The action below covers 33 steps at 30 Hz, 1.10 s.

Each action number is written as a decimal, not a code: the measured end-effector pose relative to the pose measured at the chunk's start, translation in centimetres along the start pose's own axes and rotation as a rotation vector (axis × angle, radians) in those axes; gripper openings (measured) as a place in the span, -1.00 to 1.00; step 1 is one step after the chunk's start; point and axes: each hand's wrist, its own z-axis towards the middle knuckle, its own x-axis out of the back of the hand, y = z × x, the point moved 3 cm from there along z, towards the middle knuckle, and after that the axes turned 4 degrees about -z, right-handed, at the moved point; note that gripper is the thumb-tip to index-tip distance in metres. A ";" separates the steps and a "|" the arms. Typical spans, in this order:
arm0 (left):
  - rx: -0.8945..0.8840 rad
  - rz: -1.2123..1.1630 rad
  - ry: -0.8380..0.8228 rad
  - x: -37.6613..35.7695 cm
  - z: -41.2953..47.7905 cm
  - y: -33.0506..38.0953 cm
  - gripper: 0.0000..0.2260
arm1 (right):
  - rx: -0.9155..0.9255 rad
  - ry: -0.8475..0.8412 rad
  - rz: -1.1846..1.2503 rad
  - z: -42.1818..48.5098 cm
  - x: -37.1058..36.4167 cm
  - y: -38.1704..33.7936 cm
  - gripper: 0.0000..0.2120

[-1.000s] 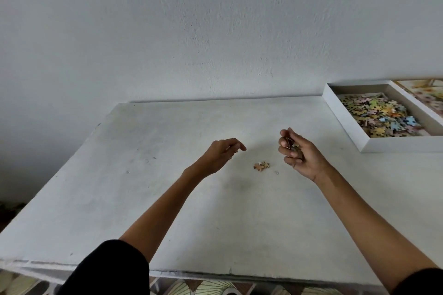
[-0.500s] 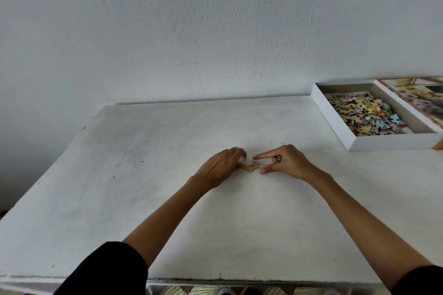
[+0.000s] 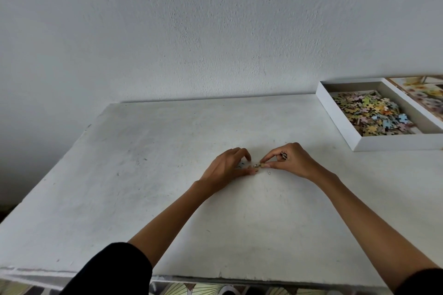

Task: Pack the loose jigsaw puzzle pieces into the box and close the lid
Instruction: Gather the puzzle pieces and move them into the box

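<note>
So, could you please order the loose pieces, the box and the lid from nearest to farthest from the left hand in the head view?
1. loose pieces, at the left hand's fingertips.
2. box, far right.
3. lid, beyond the box, at the right edge.

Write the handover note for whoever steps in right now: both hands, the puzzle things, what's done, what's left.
Right hand: thumb and forefinger pinch the small tan loose jigsaw pieces on the white table; a few dark-edged pieces are tucked in its curled fingers.
Left hand: arched beside the same tan pieces, with its fingertips at them; whether it grips one cannot be told.
Shallow white cardboard box: far right, open, holding a colourful pile of pieces. Flower-printed lid lies off, on its right.
Done: the bulk is boxed.
Left: carry these pieces to the box and fit the lid.
</note>
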 end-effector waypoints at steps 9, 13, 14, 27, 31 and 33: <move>0.029 -0.173 0.032 0.2 0.3 -0.2 -0.79 | -0.206 0.027 0.658 -0.2 0.7 0.2 -0.80; -0.010 -0.104 -0.015 0.8 0.6 0.1 -0.84 | -0.298 0.014 1.173 0.5 -0.9 -0.1 -0.78; -0.006 -0.132 0.002 0.9 0.5 0.2 -0.84 | -0.293 0.013 1.282 0.7 -1.1 -0.4 -0.83; 0.071 -0.382 0.298 4.7 -1.9 -2.5 -0.80 | -0.033 -0.042 0.101 1.6 -3.0 -3.8 -0.74; 0.035 -0.304 0.256 4.7 -2.4 -2.9 -0.83 | -0.031 -0.050 -0.124 1.8 -3.5 -4.5 -0.70; 0.024 -0.290 0.235 4.5 -2.5 -2.9 -0.84 | 0.011 0.007 -0.128 1.8 -3.5 -4.4 -0.78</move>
